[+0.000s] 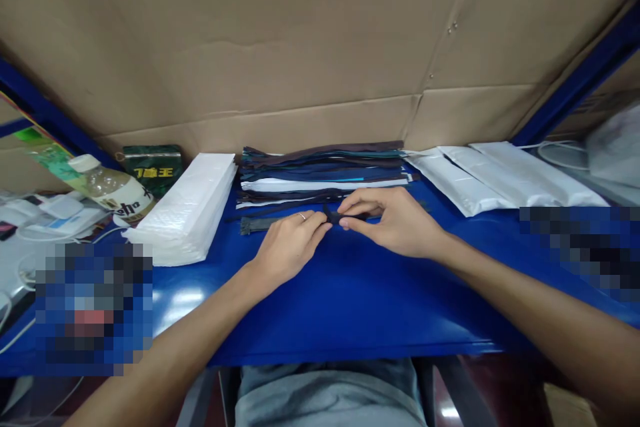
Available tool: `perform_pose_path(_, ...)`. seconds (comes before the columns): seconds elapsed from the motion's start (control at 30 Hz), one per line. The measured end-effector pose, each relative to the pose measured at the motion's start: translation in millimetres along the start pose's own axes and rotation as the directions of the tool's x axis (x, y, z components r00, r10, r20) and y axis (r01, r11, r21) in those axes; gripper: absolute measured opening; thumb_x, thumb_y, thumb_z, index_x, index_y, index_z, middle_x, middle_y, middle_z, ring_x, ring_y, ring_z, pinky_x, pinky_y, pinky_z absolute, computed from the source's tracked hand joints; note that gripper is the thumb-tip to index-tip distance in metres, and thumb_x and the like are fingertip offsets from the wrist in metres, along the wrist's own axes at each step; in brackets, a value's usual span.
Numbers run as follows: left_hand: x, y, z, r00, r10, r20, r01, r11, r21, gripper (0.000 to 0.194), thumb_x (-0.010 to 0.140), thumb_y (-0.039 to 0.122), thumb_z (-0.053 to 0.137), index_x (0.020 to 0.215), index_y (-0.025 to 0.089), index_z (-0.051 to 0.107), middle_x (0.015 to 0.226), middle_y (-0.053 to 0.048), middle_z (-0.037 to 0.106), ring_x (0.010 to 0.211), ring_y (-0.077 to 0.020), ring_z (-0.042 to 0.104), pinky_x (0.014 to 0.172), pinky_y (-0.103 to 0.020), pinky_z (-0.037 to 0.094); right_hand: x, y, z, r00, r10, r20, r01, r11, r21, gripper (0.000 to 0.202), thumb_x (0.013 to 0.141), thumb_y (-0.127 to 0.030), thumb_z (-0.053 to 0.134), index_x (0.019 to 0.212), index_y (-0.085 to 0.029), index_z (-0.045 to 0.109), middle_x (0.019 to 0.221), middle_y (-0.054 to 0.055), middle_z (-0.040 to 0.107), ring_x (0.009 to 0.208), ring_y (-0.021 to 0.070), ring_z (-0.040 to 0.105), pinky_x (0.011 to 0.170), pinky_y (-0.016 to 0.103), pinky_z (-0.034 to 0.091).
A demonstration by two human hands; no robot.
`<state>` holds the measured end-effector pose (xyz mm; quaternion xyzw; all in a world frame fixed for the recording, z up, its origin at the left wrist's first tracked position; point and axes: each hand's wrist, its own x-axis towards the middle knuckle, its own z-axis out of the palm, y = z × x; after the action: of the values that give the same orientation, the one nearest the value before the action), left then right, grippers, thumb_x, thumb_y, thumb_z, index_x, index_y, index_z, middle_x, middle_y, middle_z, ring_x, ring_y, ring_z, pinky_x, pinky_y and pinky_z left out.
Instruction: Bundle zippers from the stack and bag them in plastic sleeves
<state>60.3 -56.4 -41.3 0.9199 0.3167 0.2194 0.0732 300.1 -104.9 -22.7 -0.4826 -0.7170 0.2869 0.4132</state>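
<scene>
My left hand (289,245) and my right hand (397,221) meet over the blue table, both pinching a black zipper (333,216) between thumb and fingers. Only a short dark piece shows between the fingertips; the rest is hidden by the hands. Just behind them lie bundles of zippers (320,159), flat and lengthwise, in brown, dark blue, black and white. A grey zipper bundle (253,225) lies partly behind my left hand, close to its knuckles.
Left of the bundles is a stack of white bags (187,203). Several white packets (465,180) lie at the right. A bottle (113,188), a dark green pouch (153,167) and cables crowd the far left. A cardboard wall (260,47) closes off the back of the blue table (350,307). Two patches are blurred out.
</scene>
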Motion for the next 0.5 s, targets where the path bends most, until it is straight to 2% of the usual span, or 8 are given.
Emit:
perform_pose_path(0.17, -1.1, 4.0, -8.4, 1.0, -0.011, 0.011, 0.01, 1.0, 0.022, 0.026, 0.11, 0.033, 0.047, 0.106, 0.023, 0.071, 0.091, -0.004, 0.074, 0.075, -0.0183, 0.067, 0.066, -0.031, 0.047, 0.0, 3.2, 3.3, 1.0, -0.02, 0.009, 0.02, 0.999, -0.039, 0.016, 0.09, -0.03, 0.076, 0.105, -0.027, 0.078, 0.107, 0.002, 0.082, 0.102, 0.0266, 0.08, 0.093, 0.039, 0.065)
perform_pose_path(0.33, 0.7, 5.9, -19.0, 0.999, -0.031, 0.016, 0.031, 0.999, 0.022, 0.03, 0.107, 0.031, 0.047, 0.088, 0.022, 0.068, 0.078, -0.002, 0.07, 0.069, -0.0166, 0.062, 0.063, -0.031, 0.04, 2.0, 1.2, 0.4, 1.0, -0.01, -0.001, 0.01, 0.998, -0.065, 0.013, 0.09, -0.03, 0.075, 0.102, -0.027, 0.08, 0.106, 0.001, 0.083, 0.1, 0.0254, 0.08, 0.09, 0.036, 0.065)
perform_pose_path(0.4, 1.5, -0.4, -25.0, 0.996, -0.092, 0.001, 0.091, 0.995, 0.043, 0.032, 0.106, 0.033, 0.049, 0.08, 0.022, 0.065, 0.071, -0.001, 0.067, 0.065, -0.0163, 0.06, 0.061, -0.031, 0.036, 3.9, 2.0, -11.2, 1.0, 0.0, -0.012, -0.002, 0.992, -0.128, 0.015, 0.091, -0.031, 0.074, 0.103, -0.028, 0.081, 0.106, 0.001, 0.083, 0.099, 0.0257, 0.08, 0.088, 0.036, 0.065)
perform_pose_path(0.5, 1.2, -19.2, -37.6, 0.978, -0.209, -0.006, 0.208, 0.974, 0.086, 0.031, 0.101, 0.036, 0.053, 0.077, 0.022, 0.067, 0.067, 0.0, 0.065, 0.061, -0.0168, 0.058, 0.06, -0.032, 0.034, 6.3, 10.0, -46.1, 0.998, 0.059, -0.006, -0.058, 0.951, -0.305, 0.018, 0.09, -0.032, 0.074, 0.105, -0.028, 0.082, 0.101, 0.002, 0.084, 0.094, 0.0265, 0.08, 0.083, 0.037, 0.063)
